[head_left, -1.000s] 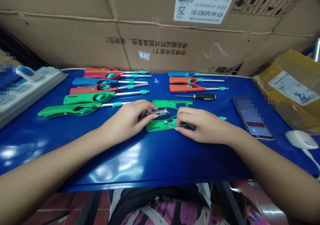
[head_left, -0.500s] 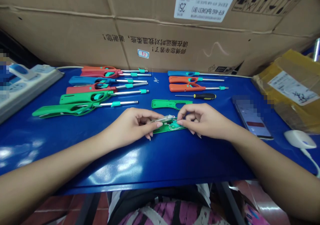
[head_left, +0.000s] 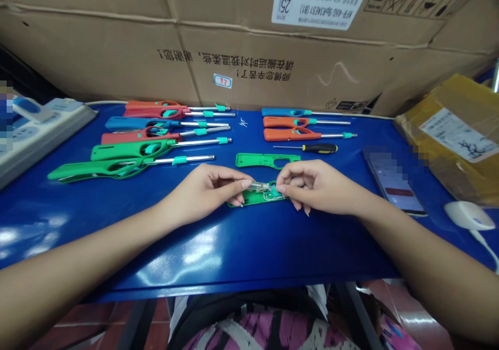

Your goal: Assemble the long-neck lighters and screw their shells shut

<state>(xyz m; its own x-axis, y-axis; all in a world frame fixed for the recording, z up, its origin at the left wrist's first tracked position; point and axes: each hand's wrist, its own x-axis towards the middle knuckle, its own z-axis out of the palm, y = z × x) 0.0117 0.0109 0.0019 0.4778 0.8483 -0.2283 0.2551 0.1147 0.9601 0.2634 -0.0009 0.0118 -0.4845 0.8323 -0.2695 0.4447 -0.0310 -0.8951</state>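
Observation:
My left hand (head_left: 218, 191) is closed, pinching a small clear gas tank (head_left: 258, 186) between thumb and fingers. Beneath it lies a green lighter handle half (head_left: 255, 198), its inside facing up, with thin white wire loops in it. The fingers of my right hand (head_left: 312, 186) are closed at the right end of that half, on a teal trigger piece (head_left: 275, 190). Just behind both hands rests the other green handle half (head_left: 253, 160). My fingers cover parts of the tank and the lower half.
Several long-nosed lighters (head_left: 134, 150) lie in a row at left, and three more (head_left: 288, 134) at back right. A screwdriver (head_left: 319, 148), phone (head_left: 393, 181), yellow-taped box (head_left: 448, 137) and power strip (head_left: 35, 132) surround the blue tabletop (head_left: 218, 256). Cardboard (head_left: 128, 64) stands behind.
My left hand has shifted slightly, and its thumb now lies higher over the gas tank, which sits more level. The right hand has barely moved.

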